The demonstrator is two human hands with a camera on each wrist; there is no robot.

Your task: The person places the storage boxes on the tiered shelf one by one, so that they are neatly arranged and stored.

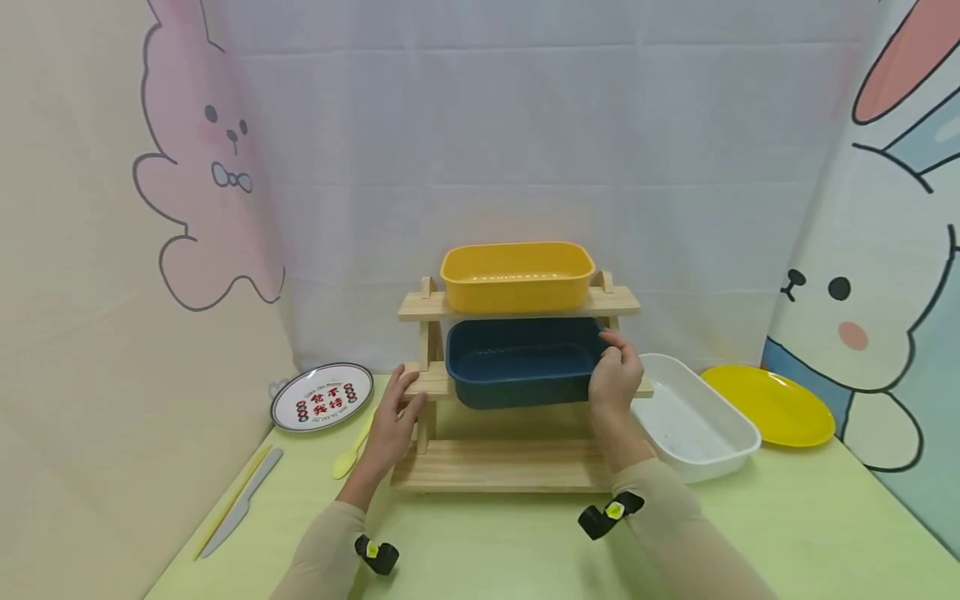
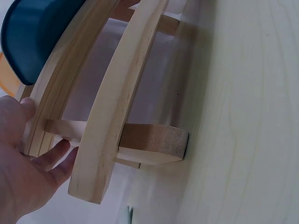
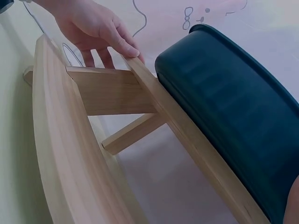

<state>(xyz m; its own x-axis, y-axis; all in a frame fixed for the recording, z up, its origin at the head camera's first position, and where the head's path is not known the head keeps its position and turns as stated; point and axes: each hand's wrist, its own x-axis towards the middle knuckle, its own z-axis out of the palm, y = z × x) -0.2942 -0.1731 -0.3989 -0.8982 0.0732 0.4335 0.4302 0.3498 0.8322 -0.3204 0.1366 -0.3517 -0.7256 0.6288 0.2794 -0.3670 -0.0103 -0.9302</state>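
A three-tier wooden rack stands on the table. On its middle board sits a dark blue rectangular basin, tilted slightly toward me. My right hand grips the basin's right end, fingers curled at the rim; only a sliver of that hand shows in the right wrist view. With thumb above and fingers below, my left hand holds the left end of the middle board. The basin rests along this board in the right wrist view. A yellow basin occupies the top board.
Right of the rack lie a white tray and a yellow plate. To the left are a patterned white plate, a yellow spoon, a grey knife and a thin yellow utensil. A curtain hangs behind.
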